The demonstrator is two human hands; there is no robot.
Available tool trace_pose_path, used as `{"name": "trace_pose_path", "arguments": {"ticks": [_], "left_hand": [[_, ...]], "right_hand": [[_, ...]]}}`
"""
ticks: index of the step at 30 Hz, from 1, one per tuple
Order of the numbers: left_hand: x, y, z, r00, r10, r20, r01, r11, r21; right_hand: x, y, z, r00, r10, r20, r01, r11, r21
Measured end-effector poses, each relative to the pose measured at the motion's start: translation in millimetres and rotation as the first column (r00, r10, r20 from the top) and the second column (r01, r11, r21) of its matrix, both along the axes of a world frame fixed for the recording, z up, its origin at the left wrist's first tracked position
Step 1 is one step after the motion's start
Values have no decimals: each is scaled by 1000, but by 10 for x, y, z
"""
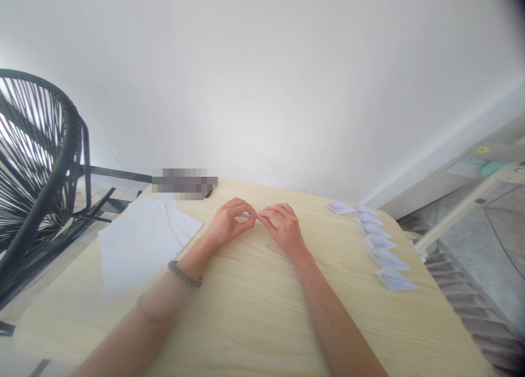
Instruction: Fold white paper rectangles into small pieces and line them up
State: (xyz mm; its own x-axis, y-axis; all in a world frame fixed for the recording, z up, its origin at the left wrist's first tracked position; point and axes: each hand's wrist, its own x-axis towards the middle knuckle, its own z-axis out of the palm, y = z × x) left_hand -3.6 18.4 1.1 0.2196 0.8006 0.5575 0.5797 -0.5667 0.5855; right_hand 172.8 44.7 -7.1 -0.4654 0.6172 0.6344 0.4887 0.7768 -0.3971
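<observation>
My left hand (230, 222) and my right hand (284, 228) meet fingertip to fingertip over the middle of the table. Between the left thumb and fingers a thin sliver of folded paper (245, 216) shows, seen nearly edge-on and mostly covered. My right thumb and fingers pinch its right end. On the right, several folded paper boats (377, 241) stand in a row running toward me. A loose pile of white paper sheets (141, 240) lies to the left of my left hand, partly fanned out.
The light wooden table (254, 322) has rounded corners and stands against a white wall (262, 81). A blurred-out dark object (184, 184) sits at its back left edge. A black corded chair (36, 163) is on the left; a pale metal frame (467, 207) rises on the right.
</observation>
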Motion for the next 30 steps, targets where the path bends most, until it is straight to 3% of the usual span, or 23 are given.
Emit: {"name": "trace_pose_path", "arguments": {"ticks": [10,19,30], "left_hand": [[20,-19,25,997,71,-14,-72,997,-40],[6,-4,-14,1000,5,-1,-5,1000,2],[24,-26,38,997,69,-16,-69,997,25]], "right_hand": [[-20,-11,4,1000,-4,-1,4,1000,23],[-25,-26,17,999,5,33,-6,1000,13],[-12,-7,31,997,-28,72,29,999,-16]]}}
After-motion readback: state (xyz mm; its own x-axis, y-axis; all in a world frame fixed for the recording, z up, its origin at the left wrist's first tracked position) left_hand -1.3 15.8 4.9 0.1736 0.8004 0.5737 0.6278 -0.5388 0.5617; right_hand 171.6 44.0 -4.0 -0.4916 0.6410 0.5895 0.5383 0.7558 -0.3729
